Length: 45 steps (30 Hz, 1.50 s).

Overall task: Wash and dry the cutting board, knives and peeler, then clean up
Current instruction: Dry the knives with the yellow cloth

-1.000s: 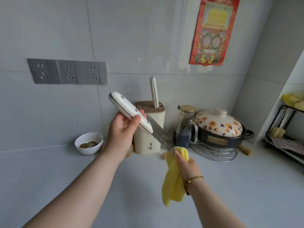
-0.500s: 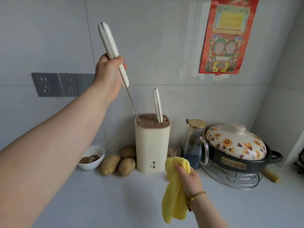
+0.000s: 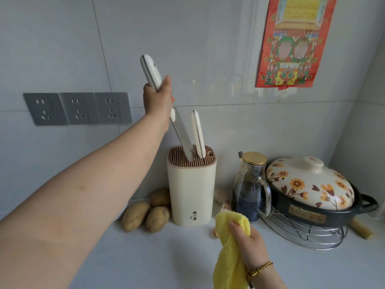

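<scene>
Left hand (image 3: 158, 101) fisted round white-handled knife (image 3: 183, 138); pale blade slants down, tip sunk in the bristle top of cream knife block (image 3: 191, 190), beside a second white-handled knife (image 3: 198, 132) standing there. Right hand (image 3: 248, 243) grips a bunched yellow cloth (image 3: 227, 257) above the countertop (image 3: 166, 257). Potatoes (image 3: 145, 213) left of the block.

Left hand (image 3: 158, 101): grips knife (image 3: 166, 109), blade tip in knife block (image 3: 191, 184). Right hand (image 3: 248, 240): holds yellow cloth (image 3: 227, 255).

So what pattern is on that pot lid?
Orange and brown flowers on cream, seen in the head view: pot lid.
</scene>
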Motion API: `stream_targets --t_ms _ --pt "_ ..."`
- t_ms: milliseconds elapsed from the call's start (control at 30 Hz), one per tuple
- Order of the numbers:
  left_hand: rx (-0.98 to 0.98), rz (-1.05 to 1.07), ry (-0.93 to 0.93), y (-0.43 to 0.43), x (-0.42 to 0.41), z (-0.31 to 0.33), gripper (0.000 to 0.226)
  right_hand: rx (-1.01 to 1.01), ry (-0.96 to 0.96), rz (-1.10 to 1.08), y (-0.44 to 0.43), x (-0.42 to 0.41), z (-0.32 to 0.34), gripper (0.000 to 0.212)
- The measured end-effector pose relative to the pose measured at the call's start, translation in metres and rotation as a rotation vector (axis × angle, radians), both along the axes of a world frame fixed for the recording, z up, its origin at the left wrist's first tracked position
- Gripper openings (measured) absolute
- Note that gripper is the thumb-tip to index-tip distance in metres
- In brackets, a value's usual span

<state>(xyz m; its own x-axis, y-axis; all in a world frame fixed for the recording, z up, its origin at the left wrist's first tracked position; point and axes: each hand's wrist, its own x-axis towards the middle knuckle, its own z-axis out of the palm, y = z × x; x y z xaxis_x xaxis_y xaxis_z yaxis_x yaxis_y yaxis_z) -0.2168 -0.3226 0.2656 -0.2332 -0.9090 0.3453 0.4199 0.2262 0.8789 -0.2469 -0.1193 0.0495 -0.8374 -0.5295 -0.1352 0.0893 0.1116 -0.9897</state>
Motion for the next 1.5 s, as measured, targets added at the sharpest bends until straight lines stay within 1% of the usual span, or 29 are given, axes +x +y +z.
stream_targets --t_ms 200,300,400,567,800,933,1033,1200,1267,1367,1500 --pt "-0.077 0.045 -0.052 -0.001 -0.004 0.002 0.019 0.003 -0.001 -0.003 0.002 0.001 -0.006 0.018" --pt "-0.095 0.06 -0.078 -0.001 -0.004 0.001 0.02 -0.001 -0.004 -0.012 0.002 0.002 -0.009 0.015" --pt "-0.09 0.064 -0.094 0.0 -0.005 -0.001 0.019 -0.004 0.0 -0.019 0.003 0.003 -0.01 0.017" --pt "-0.131 0.081 -0.142 0.002 -0.01 -0.004 0.022 -0.012 0.019 -0.018 0.005 -0.001 -0.01 0.019" --pt "-0.228 -0.038 -0.259 0.008 -0.021 -0.017 0.023 0.01 0.031 0.005 0.0 0.001 -0.012 0.021" --pt "-0.234 -0.115 -0.29 -0.002 -0.019 -0.021 0.02 0.013 0.014 0.005 -0.002 0.001 -0.015 0.019" --pt "-0.269 -0.148 -0.364 -0.009 -0.017 -0.021 0.019 0.028 0.003 0.02 -0.005 0.003 -0.018 0.016" --pt "-0.327 -0.167 -0.414 -0.004 -0.021 -0.022 0.017 0.041 -0.008 0.032 -0.009 0.007 -0.018 0.02" --pt "-0.311 -0.167 -0.437 -0.004 -0.023 -0.033 0.021 0.041 -0.001 0.032 -0.01 0.006 -0.018 0.019" --pt "-0.296 -0.166 -0.51 -0.005 -0.028 -0.05 0.037 0.038 0.01 0.028 -0.008 0.003 -0.015 0.019" --pt "-0.266 -0.172 -0.607 -0.007 -0.027 -0.077 0.037 0.016 0.002 -0.001 -0.003 -0.001 -0.015 0.019"
